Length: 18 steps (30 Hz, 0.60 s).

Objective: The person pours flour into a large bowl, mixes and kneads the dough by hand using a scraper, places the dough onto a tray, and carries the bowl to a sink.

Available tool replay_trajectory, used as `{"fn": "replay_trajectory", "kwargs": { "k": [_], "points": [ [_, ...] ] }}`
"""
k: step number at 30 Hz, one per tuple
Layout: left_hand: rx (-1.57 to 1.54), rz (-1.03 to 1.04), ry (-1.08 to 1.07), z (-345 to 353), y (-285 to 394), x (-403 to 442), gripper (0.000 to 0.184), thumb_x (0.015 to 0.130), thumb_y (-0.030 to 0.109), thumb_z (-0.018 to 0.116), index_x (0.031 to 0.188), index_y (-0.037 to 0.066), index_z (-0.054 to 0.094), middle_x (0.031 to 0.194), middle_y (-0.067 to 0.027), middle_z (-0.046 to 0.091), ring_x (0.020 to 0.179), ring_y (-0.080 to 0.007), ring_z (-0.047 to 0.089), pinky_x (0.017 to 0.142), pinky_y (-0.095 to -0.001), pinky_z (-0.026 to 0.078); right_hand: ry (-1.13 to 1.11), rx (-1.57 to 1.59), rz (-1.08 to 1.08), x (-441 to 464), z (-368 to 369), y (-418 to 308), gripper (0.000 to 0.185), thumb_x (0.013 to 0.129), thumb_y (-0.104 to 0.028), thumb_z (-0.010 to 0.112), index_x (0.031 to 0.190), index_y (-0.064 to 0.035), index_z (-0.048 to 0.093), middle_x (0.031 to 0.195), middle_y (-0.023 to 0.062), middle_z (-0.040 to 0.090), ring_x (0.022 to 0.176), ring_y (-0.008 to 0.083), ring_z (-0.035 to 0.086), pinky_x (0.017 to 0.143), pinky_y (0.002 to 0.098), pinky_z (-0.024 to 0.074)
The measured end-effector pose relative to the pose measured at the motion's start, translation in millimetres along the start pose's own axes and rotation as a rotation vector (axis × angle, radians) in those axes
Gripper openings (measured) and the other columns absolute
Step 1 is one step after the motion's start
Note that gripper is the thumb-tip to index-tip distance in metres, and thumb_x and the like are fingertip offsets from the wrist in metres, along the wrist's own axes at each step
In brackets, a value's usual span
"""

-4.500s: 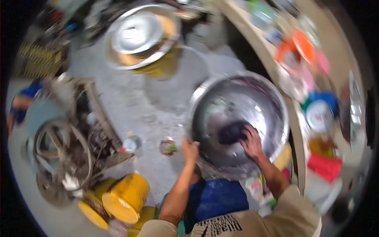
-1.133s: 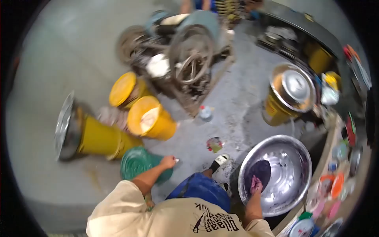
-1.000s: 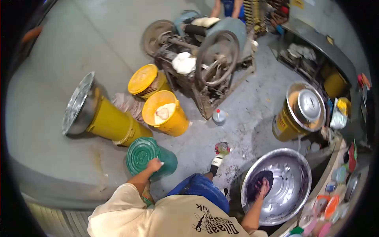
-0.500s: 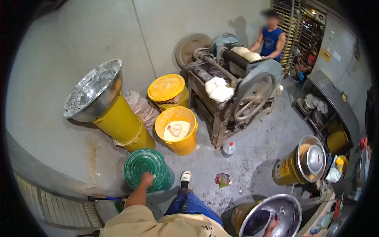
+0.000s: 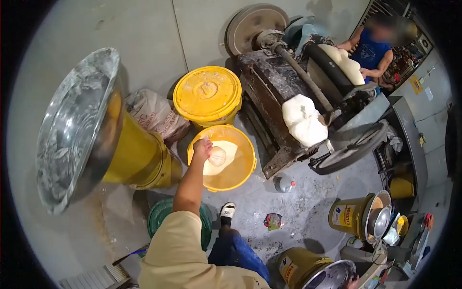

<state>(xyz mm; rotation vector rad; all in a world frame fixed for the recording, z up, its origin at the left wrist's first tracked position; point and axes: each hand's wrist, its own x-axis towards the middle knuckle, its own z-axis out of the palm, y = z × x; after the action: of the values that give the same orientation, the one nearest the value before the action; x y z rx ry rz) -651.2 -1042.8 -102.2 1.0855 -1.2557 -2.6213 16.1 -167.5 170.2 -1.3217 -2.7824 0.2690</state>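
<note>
My left hand (image 5: 203, 147) reaches over the open yellow bucket (image 5: 243, 166), its fingers closed at a round scoop or bowl (image 5: 217, 156) that rests in pale powder (image 5: 226, 150). What exactly the fingers pinch is too small to tell. At the bottom right, my right hand (image 5: 352, 282) shows only in part at the rim of the metal basin (image 5: 332, 275); its fingers are mostly hidden. The basin sits on a yellow bucket (image 5: 298, 265). A green lidded bucket (image 5: 204, 226) stands below my left arm.
A lidded yellow bucket (image 5: 207, 94) and a floured basin (image 5: 72, 130) on yellow buckets stand left. A roller machine (image 5: 284, 91) bears white dough (image 5: 304, 120); a person (image 5: 373, 53) handles dough behind it. A bottle (image 5: 284, 184) and wrapper (image 5: 273, 221) lie on the floor.
My left hand has moved from the green lid up to the yellow powder bucket. The view has shifted, and the metal basin with my right hand now sits lower, partly cut off.
</note>
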Motion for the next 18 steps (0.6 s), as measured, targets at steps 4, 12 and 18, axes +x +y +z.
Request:
{"fn": "replay_trajectory", "kwargs": {
  "k": [4, 12, 18],
  "points": [
    [-0.406, 0.016, 0.151, 26, 19, 137, 0.033, 0.087, 0.021, 0.075, 0.116, 0.008, 0.065, 0.107, -0.0070, 0.069, 0.103, -0.0208, 0.065, 0.088, -0.0364, 0.056, -0.166, 0.344, -0.023, -16, 3, -53, 0.037, 0.093, -0.021, 0.074, 0.123, 0.0012, 0.070, 0.110, 0.0163, 0.074, 0.099, 0.0246, 0.067, 0.089, 0.0375, 0.0530],
    [-0.664, 0.176, -0.172, 68, 67, 177, 0.027, 0.090, 0.008, 0.070, 0.117, 0.008, 0.067, 0.116, -0.0072, 0.072, 0.108, -0.0209, 0.069, 0.095, -0.0363, 0.057, -0.415, 0.086, -0.018, -32, 35, -83, 0.035, 0.092, -0.032, 0.077, 0.118, -0.0088, 0.075, 0.115, 0.0156, 0.074, 0.106, 0.0260, 0.066, 0.099, 0.0408, 0.0497],
    [-0.652, 0.082, -0.334, -24, 39, 56, 0.028, 0.094, 0.005, 0.065, 0.122, 0.001, 0.063, 0.123, -0.0116, 0.070, 0.111, -0.0257, 0.068, 0.097, -0.0392, 0.057, -0.461, 0.093, -0.038, -15, 55, -149, 0.036, 0.092, -0.036, 0.076, 0.119, -0.0122, 0.075, 0.118, 0.0125, 0.074, 0.113, 0.0283, 0.065, 0.103, 0.0416, 0.0484]
  ]
}}
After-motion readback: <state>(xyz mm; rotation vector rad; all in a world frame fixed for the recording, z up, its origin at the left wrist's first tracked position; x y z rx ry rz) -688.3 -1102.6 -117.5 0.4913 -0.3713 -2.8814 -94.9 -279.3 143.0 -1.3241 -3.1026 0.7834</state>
